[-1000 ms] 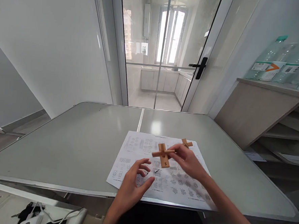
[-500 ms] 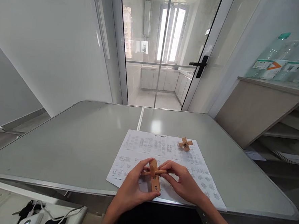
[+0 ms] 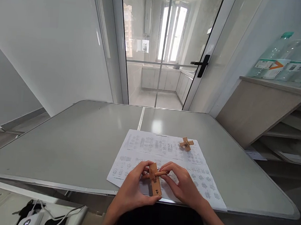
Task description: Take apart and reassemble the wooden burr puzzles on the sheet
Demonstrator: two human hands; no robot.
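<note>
My left hand [image 3: 133, 186] grips a flat wooden block [image 3: 156, 187] by its two ends, thumb at the near end and fingers at the far end. The block bears a dark "2" on its near end. A thin wooden stick [image 3: 161, 173] passes through the block's middle and sticks out on both sides. The fingertips of my right hand [image 3: 183, 185] pinch the stick's right end. Beneath both hands lies a printed paper sheet [image 3: 144, 153]. Near the sheet's upper right rests a cross-shaped wooden piece [image 3: 186, 144] with a dark mark at its centre.
The grey table [image 3: 69, 145] extends to both sides. Plastic bottles [image 3: 273, 59] stand on a shelf unit [image 3: 260, 105] at the right. Behind the table is a glass door with a black handle [image 3: 203, 66]. A white device [image 3: 30, 219] with cables lies at the lower left.
The block in my left hand has dropped slightly toward me and tilted a little. My right fingertips remain on the stick. The cross-shaped piece has stayed in place on the sheet.
</note>
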